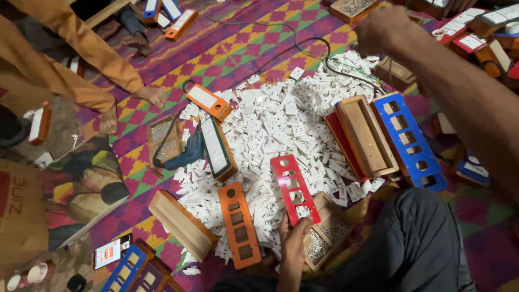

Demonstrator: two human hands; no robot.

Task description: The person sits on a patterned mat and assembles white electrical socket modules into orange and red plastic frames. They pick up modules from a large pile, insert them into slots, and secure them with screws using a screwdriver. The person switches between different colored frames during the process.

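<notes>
- left hand (294, 240) fingers pinching the red plate (294, 189) by its near end; it could slip into the white sockets (270, 124)
- right hand (381, 30) reaches far, fingers curled shut, can't tell on what; might snag the black cable (303, 46)

Left hand (294, 240) low and close to the body, forearm rising from the bottom edge of the view, wrist straight. Fingers pointing up and away, thumb spread to the side, fingertips pressed flat against something thin held between thumb and fingers (grip light, not a fist). Right arm stretched far forward and upward across the right side of the view, bare forearm filling much of that side, elbow out of sight. Right hand (384, 30) at the top, curled into a loose fist, knuckles toward the camera, fingers hidden behind the back of the hand. Hands well apart.
</notes>
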